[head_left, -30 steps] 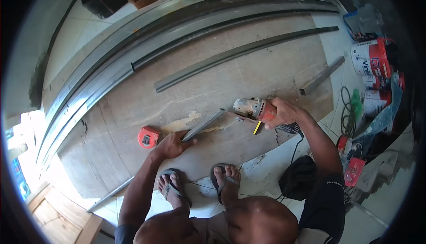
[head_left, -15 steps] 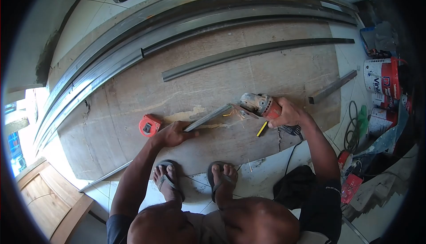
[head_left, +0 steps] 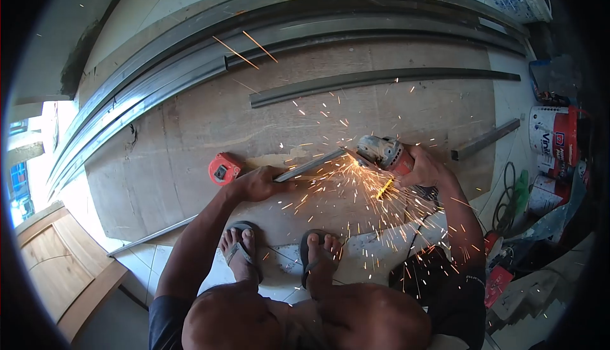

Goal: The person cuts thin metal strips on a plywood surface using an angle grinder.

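Observation:
My right hand [head_left: 424, 167] is closed around the red and grey body of an angle grinder [head_left: 382, 153]. Its disc meets the far end of a thin metal bar [head_left: 311, 164], and a dense spray of orange sparks [head_left: 365, 178] fans out toward me. My left hand [head_left: 259, 183] grips that bar, which runs back under my left forearm to the lower left. Beside the left hand lies a red tape measure [head_left: 225, 169] on the plywood sheet [head_left: 184, 134]. A yellow object [head_left: 385, 188], partly hidden by sparks, lies below the grinder.
Long metal channels [head_left: 190, 57] curve across the back, with a shorter length [head_left: 381, 78] in front. A short metal piece [head_left: 486, 140] lies right. Paint buckets [head_left: 553, 137] and a coiled cable [head_left: 505, 200] stand beyond it. A wooden panel [head_left: 70, 264] is at lower left.
The few sparks have grown into a wide, bright spray at the bar's end. The view has shifted slightly; both hands keep their holds.

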Demonstrator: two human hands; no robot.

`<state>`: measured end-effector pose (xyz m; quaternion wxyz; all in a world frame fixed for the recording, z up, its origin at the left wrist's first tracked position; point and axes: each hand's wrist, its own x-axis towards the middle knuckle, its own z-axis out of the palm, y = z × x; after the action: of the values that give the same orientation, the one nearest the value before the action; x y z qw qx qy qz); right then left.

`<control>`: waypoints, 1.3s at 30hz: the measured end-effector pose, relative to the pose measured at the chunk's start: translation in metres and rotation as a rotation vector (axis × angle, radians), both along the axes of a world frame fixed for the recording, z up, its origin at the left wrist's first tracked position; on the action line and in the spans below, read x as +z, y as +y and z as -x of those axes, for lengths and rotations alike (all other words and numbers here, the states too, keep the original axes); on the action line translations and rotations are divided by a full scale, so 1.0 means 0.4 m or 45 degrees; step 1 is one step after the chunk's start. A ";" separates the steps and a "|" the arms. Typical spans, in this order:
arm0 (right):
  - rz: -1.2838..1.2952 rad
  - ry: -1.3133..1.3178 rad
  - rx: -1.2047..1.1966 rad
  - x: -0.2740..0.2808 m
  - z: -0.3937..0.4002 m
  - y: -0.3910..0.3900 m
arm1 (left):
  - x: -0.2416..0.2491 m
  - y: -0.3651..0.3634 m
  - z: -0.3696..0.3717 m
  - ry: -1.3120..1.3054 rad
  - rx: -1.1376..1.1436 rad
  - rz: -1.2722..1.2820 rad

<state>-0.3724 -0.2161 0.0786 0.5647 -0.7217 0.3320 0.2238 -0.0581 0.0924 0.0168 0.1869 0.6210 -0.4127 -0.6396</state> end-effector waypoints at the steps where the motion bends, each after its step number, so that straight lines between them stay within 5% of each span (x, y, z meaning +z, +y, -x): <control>1: -0.005 -0.001 0.012 0.002 -0.004 0.001 | 0.005 0.001 0.000 -0.001 0.012 -0.005; 39: 0.167 0.166 0.167 0.059 -0.095 -0.008 | 0.019 -0.006 -0.015 0.055 -0.049 -0.034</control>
<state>-0.3346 -0.2195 0.1021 0.4777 -0.7611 0.3341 0.2845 -0.0522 0.0900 0.0242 0.1752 0.6016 -0.4119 -0.6616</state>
